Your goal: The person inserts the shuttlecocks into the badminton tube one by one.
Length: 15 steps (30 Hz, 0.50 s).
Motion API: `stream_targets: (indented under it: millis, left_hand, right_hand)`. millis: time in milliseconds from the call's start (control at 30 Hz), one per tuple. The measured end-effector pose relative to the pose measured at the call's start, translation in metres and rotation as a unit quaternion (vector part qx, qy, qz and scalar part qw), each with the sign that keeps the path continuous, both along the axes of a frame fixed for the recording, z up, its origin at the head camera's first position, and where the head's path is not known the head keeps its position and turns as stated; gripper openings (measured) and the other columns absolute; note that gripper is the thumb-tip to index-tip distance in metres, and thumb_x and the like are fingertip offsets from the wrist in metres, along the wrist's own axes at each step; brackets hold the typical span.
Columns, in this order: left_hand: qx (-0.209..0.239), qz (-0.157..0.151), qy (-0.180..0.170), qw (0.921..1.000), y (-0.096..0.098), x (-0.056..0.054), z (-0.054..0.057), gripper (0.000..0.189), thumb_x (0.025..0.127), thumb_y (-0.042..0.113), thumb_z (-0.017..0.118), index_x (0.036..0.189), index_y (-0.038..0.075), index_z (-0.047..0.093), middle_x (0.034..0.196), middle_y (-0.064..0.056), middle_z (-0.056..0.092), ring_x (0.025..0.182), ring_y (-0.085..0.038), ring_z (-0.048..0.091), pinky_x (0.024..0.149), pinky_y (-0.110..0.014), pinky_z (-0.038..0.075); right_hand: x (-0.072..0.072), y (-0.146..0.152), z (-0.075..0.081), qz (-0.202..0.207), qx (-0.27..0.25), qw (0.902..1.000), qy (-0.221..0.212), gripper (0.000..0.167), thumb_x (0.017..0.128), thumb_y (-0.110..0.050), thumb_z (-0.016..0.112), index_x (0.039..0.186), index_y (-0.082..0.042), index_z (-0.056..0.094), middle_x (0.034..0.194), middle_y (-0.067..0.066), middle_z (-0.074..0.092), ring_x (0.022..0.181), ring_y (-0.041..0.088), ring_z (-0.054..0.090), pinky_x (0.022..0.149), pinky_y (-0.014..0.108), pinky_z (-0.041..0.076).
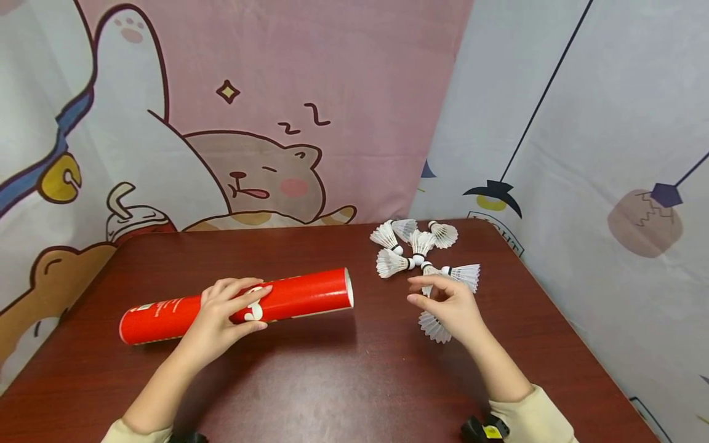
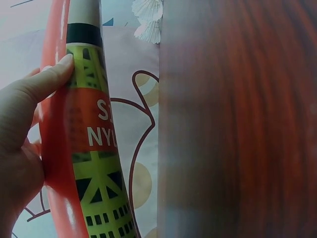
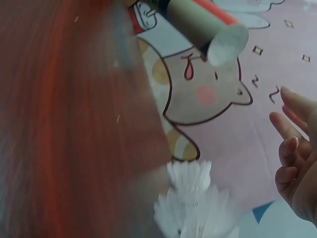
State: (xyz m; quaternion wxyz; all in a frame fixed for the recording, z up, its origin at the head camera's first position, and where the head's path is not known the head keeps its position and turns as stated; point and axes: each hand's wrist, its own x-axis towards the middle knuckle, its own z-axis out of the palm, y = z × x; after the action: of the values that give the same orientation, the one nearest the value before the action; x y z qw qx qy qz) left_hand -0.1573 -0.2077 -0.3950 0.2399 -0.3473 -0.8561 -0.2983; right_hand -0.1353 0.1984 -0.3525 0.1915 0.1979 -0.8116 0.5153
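My left hand [image 1: 221, 317] grips a long red shuttlecock tube [image 1: 316, 292] around its middle, thumb on the near side. The tube lies slanted, its right end higher and pointing toward the right hand. In the left wrist view the tube's printed yellow-green and black side [image 2: 99, 178] shows. A pale round end [image 3: 228, 47] appears in the right wrist view; whether it is capped, I cannot tell. My right hand [image 1: 456, 311] hovers with bent, parted fingers and nothing between them. Just behind it lies a shuttlecock [image 1: 465, 277], and another [image 1: 434, 327] is partly hidden beside it.
Several more white shuttlecocks [image 1: 390, 263] lie in a loose cluster toward the back right of the dark red-brown table [image 1: 310, 381]. A cartoon-printed cloth [image 1: 360, 92] hangs behind the table's far edge and along the right side.
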Motion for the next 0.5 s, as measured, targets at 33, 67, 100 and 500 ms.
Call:
stream_targets:
  millis: [33, 67, 100, 500]
  left_hand:
    - [0.0, 0.0, 0.0, 1.0, 0.0, 0.0, 0.0, 0.063, 0.08, 0.06, 0.06, 0.129, 0.02, 0.063, 0.127, -0.005, 0.056, 0.112, -0.023, 0.043, 0.086, -0.05, 0.024]
    - [-0.001, 0.0, 0.001, 1.0, 0.0, 0.0, -0.001, 0.064, 0.08, 0.06, 0.059, 0.129, 0.02, 0.063, 0.127, -0.006, 0.056, 0.112, -0.023, 0.043, 0.086, -0.05, 0.024]
    - [-0.001, 0.0, 0.001, 1.0, 0.0, 0.0, -0.001, 0.064, 0.08, 0.061, 0.059, 0.129, 0.02, 0.063, 0.126, -0.006, 0.057, 0.112, -0.023, 0.043, 0.086, -0.05, 0.024]
    - [-0.001, -0.001, -0.001, 1.0, 0.0, 0.0, -0.002, 0.063, 0.08, 0.061, 0.06, 0.129, 0.021, 0.063, 0.128, -0.003, 0.056, 0.113, -0.023, 0.043, 0.087, -0.051, 0.024]
  right_hand:
    - [0.0, 0.003, -0.002, -0.003, 0.005, 1.0, -0.004, 0.024, 0.073, 0.008, 0.077, 0.096, 0.005, 0.071, 0.084, 0.017, 0.069, 0.052, 0.012, 0.044, 0.044, 0.025, 0.036]
    - [0.0, 0.007, -0.004, -0.007, 0.01, 0.9999, -0.009, 0.024, 0.073, 0.008, 0.078, 0.096, 0.004, 0.071, 0.085, 0.017, 0.069, 0.053, 0.012, 0.045, 0.044, 0.024, 0.036]
    - [0.0, 0.01, -0.006, -0.01, 0.014, 0.9998, -0.012, 0.024, 0.073, 0.007, 0.078, 0.096, 0.004, 0.071, 0.085, 0.018, 0.068, 0.053, 0.013, 0.046, 0.044, 0.024, 0.036]
    - [-0.002, 0.04, -0.03, -0.018, 0.047, 0.9979, -0.04, 0.03, 0.071, 0.007, 0.08, 0.099, 0.005, 0.071, 0.09, 0.018, 0.068, 0.057, 0.013, 0.047, 0.049, 0.024, 0.04]
